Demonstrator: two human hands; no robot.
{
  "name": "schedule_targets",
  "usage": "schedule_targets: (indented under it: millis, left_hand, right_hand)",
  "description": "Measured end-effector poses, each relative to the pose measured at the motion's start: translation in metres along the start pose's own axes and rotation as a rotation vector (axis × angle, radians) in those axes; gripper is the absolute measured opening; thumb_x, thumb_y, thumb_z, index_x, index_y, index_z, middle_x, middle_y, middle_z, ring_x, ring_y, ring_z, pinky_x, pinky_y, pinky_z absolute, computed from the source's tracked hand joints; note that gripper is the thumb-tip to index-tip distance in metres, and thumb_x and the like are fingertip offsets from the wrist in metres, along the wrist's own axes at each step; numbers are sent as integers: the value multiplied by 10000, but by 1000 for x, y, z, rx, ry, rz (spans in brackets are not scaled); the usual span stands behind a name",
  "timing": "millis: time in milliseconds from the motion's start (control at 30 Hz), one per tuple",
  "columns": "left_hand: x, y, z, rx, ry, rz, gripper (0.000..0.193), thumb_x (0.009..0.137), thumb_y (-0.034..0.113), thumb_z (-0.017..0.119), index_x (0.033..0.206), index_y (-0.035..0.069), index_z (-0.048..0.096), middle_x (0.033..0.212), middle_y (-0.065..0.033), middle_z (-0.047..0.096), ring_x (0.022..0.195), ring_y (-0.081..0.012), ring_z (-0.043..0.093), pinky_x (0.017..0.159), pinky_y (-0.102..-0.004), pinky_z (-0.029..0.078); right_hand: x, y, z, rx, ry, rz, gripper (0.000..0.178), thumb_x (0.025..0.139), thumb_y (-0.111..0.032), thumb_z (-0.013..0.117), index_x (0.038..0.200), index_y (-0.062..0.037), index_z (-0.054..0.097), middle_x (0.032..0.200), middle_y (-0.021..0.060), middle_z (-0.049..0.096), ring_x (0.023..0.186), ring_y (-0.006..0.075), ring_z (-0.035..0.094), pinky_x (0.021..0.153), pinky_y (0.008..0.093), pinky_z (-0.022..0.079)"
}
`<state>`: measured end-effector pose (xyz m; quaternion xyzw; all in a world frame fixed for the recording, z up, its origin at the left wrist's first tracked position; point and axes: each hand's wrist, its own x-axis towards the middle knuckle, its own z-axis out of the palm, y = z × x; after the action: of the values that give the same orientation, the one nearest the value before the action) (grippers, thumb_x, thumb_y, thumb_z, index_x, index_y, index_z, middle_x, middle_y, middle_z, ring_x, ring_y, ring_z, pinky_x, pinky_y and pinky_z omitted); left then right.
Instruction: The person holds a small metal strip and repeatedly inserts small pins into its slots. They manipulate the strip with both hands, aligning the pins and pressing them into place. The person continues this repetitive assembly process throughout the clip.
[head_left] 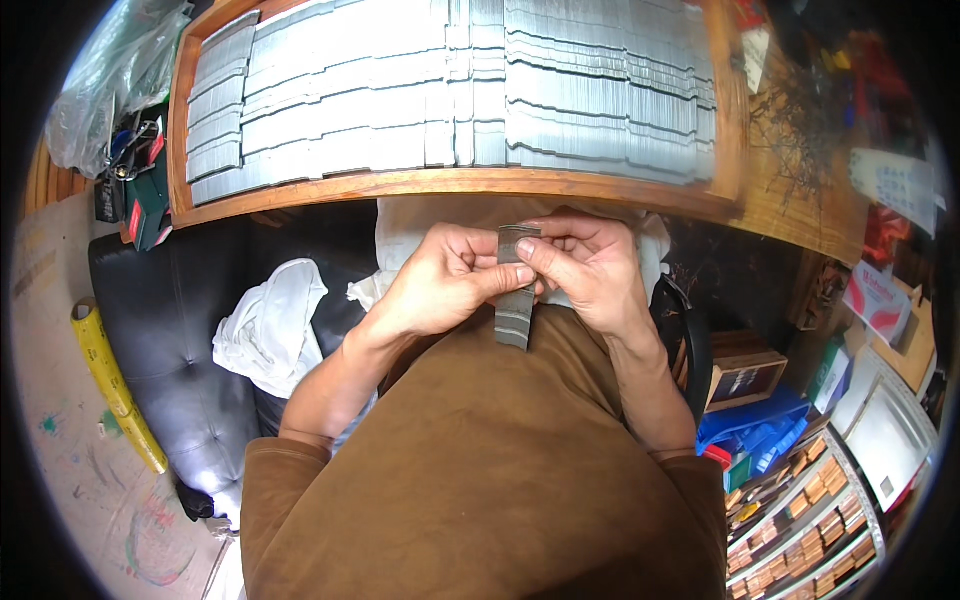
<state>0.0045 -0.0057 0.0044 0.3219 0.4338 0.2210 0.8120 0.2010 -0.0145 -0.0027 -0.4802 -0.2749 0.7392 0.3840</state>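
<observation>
Between my two hands, in front of my chest, is a short strip-like stack of thin dark grey metal pieces (514, 318), its lower end hanging over my brown shirt. My left hand (447, 280) pinches it from the left, thumb lying across its middle. From the right, my right hand (590, 262) grips the upper part, with the thumb pressed on its face. The fingers behind the stack are partly hidden. Just beyond my hands stands a wooden tray (460, 183) packed with rows of thin silvery metal pieces (345, 95).
A white cloth (270, 325) lies on the black padded seat (165, 330) at left, near a yellow tube (115, 385). Clear plastic bags (115, 85) sit by the tray's left side. At right are a wooden box (745, 375), blue plastic (755, 430) and a rack of wooden blocks (810, 515).
</observation>
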Motion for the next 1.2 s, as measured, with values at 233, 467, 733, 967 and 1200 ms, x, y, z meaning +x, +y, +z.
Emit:
schedule_targets:
  millis: [233, 467, 733, 967, 1200]
  left_hand:
    - [-2, 5, 2, 17, 0, -22, 160, 991, 92, 711, 1060, -48, 746, 962, -76, 775, 854, -69, 678, 732, -212, 527]
    - [-4, -3, 4, -11, -4, 196, 264, 995, 100, 709, 1196, -71, 707, 1020, -104, 772, 949, -113, 695, 819, -251, 560]
    - [-11, -5, 6, 389, 155, 361, 214, 979, 70, 720, 1161, -42, 734, 970, -86, 776, 891, -118, 709, 775, -263, 571]
    - [-10, -7, 2, 541, 176, 563, 197, 939, -3, 702, 1131, -18, 744, 934, -165, 782, 844, -209, 778, 716, -295, 597]
    - [-10, -13, -1, 564, 177, 575, 163, 918, -10, 713, 1077, -20, 745, 895, -170, 773, 802, -238, 778, 681, -304, 592]
  right_hand:
    - [0, 1, -1, 10, -16, -10, 215, 939, -37, 749, 1116, 81, 713, 855, 72, 719, 650, 71, 627, 566, 206, 526]
    - [-7, -4, 5, 35, 4, -81, 197, 939, -11, 749, 1112, 78, 717, 916, 85, 733, 759, 87, 668, 665, 207, 560]
    - [-9, 1, 8, -65, 6, -295, 126, 906, 35, 764, 1026, 62, 739, 949, 79, 735, 840, 116, 692, 742, 233, 575]
    - [-11, -2, 6, -457, 18, -576, 166, 798, 86, 835, 935, 40, 751, 929, 123, 719, 857, 174, 693, 776, 281, 574]
    - [-13, -4, 5, -482, -5, -571, 162, 794, 93, 833, 919, 36, 745, 901, 114, 717, 841, 167, 689, 760, 278, 567]
